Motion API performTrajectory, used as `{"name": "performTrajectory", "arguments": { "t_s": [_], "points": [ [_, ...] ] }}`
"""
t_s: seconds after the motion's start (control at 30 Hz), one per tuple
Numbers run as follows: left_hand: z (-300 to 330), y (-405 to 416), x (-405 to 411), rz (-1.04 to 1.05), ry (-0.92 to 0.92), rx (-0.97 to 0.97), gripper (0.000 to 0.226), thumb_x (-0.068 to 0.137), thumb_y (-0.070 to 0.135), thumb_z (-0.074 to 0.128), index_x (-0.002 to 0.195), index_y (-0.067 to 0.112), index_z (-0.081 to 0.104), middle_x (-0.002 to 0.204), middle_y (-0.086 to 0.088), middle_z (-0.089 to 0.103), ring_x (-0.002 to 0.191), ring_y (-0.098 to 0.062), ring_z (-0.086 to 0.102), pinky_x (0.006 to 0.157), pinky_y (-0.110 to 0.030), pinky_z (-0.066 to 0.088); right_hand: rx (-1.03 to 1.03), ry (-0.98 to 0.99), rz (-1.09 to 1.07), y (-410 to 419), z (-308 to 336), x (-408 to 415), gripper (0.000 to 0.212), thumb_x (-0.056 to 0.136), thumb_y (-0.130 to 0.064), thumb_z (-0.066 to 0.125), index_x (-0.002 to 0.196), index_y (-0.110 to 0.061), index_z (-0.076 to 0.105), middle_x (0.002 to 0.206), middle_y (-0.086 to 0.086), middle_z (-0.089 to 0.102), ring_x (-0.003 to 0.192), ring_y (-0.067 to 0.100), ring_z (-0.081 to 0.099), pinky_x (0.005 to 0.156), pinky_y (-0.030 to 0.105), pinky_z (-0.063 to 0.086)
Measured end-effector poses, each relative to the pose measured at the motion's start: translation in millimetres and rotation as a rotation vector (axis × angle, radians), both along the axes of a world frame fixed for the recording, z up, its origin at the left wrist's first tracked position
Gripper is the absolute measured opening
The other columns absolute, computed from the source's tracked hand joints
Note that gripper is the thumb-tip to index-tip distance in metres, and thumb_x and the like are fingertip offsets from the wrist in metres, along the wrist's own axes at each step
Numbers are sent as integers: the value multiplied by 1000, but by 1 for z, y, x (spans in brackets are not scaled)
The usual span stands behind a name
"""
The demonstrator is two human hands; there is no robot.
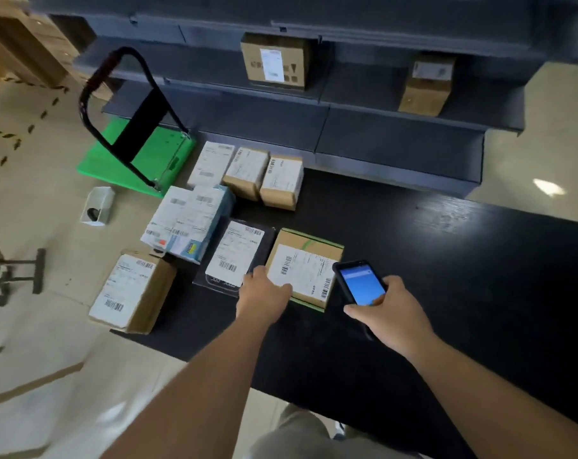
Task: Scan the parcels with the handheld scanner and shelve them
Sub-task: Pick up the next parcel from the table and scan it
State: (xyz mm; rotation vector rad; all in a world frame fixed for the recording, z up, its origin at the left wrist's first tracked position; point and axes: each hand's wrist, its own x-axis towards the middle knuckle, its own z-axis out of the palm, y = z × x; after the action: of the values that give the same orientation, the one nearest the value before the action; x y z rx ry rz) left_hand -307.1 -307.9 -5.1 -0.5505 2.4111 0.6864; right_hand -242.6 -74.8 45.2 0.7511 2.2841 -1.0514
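— Where do we have the scanner?

— We hold the handheld scanner (360,282) in our right hand (388,311), fingers curled round its body, lit screen tilted up toward us, just off the right edge of the green-taped parcel (306,268).

— And the other hand?

— Our left hand (264,288) reaches forward with the arm nearly straight and rests on that parcel's near left corner. We think the fingers curl over the edge, though blur makes the hold hard to read.

— How do the other parcels lie?

— The flat black parcel (236,256) lies touching the left hand's side. Beyond it sit the pale blue boxes (190,221) and a row of three small parcels (248,172) near the far left edge of the black worktop (446,260). A larger brown box (133,289) overhangs the near left corner.

— Room to move?

— The worktop's right half is open. The grey shelves (380,127) behind carry two shelved boxes (276,61), well apart. A green trolley (138,150) stands off the left edge.
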Motion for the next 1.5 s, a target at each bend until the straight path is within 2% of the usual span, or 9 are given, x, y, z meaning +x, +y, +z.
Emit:
{"name": "performTrajectory", "arguments": {
  "t_s": [0.17, 0.27, 0.47, 0.7, 0.87, 1.0, 1.23, 1.37, 1.5],
  "points": [
    [-23, 9, -18, -87, -31, -78, 84, 91, 49, 67, 157, 12, 30, 154, -11, 37, 141, -34, 39, 110, -51, 45, 6, -51, -120, -14, -14, 2, 70, 71, -50, 86, 121, -27, 43, 96, -4, 65, 82, 15, 67, 75, 43, 61],
    [-32, 12, -24, -119, -56, -119, 94, 90, 53, 69, 160, 11, 22, 160, -12, 29, 146, -35, 33, 113, -51, 41, 14, -76, -165, -18, -19, 3, 80, 72, -52, 87, 133, -24, 42, 101, -4, 62, 89, 13, 64, 77, 39, 58],
    [-44, 13, -29, -179, -74, -172, 105, 85, 56, 76, 160, 10, 19, 160, -13, 26, 147, -34, 31, 121, -49, 34, 14, -96, -270, -19, -26, 6, 92, 72, -55, 87, 145, -22, 42, 105, -7, 61, 91, 14, 66, 81, 39, 59],
    [-49, 21, -25, -264, -57, -158, 103, 81, 49, 84, 156, 18, 21, 154, -10, 31, 143, -33, 36, 118, -49, 33, 1, -74, -373, -19, -25, 13, 94, 72, -53, 89, 146, -21, 42, 101, -7, 61, 88, 14, 66, 80, 42, 61],
    [-56, 23, -19, -156, -77, 23, 115, 74, 42, 86, 160, 30, 10, 155, -7, 28, 143, -34, 34, 115, -55, 40, 19, -79, -402, -14, -24, 23, 92, 73, -53, 89, 145, -21, 40, 103, -9, 56, 90, 11, 61, 79, 41, 60],
    [-61, 21, -13, 35, -129, 105, 130, 71, 42, 93, 165, 25, 6, 164, -9, 24, 150, -37, 30, 119, -59, 37, 20, -87, -441, -12, -24, 33, 99, 72, -55, 89, 150, -22, 38, 113, -4, 58, 96, 15, 62, 80, 41, 60],
    [-61, 18, -4, 160, -124, 195, 107, 69, 38, 97, 149, 16, 29, 145, -10, 52, 128, -35, 56, 100, -56, 55, 38, -69, -476, -16, -19, 49, 104, 72, -56, 88, 153, -21, 34, 106, -7, 57, 95, 14, 62, 86, 45, 61],
    [-49, 21, -4, 176, -88, 238, 95, 78, 30, 93, 149, 22, 30, 148, -9, 42, 106, -31, 57, 75, -42, 53, 44, -55, -480, -20, -12, 57, 104, 74, -56, 88, 155, -21, 33, 106, -7, 56, 95, 14, 61, 85, 43, 61],
    [-33, 19, -5, 158, -26, 286, 83, 82, 25, 88, 145, 27, 34, 144, -8, 39, 94, -27, 55, 70, -38, 50, 47, -34, -485, -23, 0, 62, 102, 76, -53, 88, 155, -21, 32, 107, -5, 57, 93, 14, 62, 79, 39, 61]
  ]
}}
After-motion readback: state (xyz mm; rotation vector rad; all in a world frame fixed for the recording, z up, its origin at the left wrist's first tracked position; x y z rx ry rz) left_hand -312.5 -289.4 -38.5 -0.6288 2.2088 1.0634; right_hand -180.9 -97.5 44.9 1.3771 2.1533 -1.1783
